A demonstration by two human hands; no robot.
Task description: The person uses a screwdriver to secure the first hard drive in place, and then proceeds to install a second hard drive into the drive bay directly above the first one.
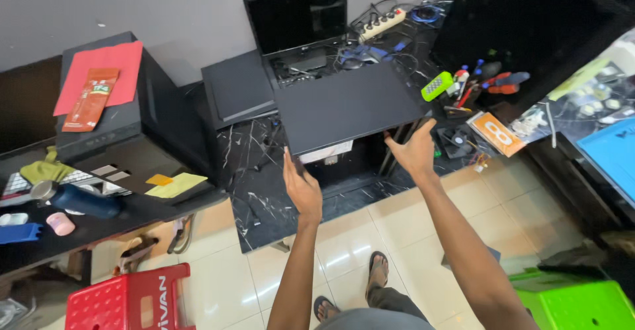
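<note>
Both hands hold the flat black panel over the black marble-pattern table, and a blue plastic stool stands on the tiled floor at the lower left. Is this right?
Not quite: the plastic stool at the lower left is red, not blue, as the head view shows. The rest holds: the left hand and right hand hold the flat black panel over the black marble-pattern table.

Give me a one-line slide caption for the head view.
Both hands, left and right, hold a flat black panel over a dark marbled table, an open laptop behind.

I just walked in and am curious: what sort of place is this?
Probably a small computer repair workshop. Both hands, left hand and right hand, hold a black panel over a marble-topped bench, with an opened laptop, screwdrivers and a power strip lying about.
</note>
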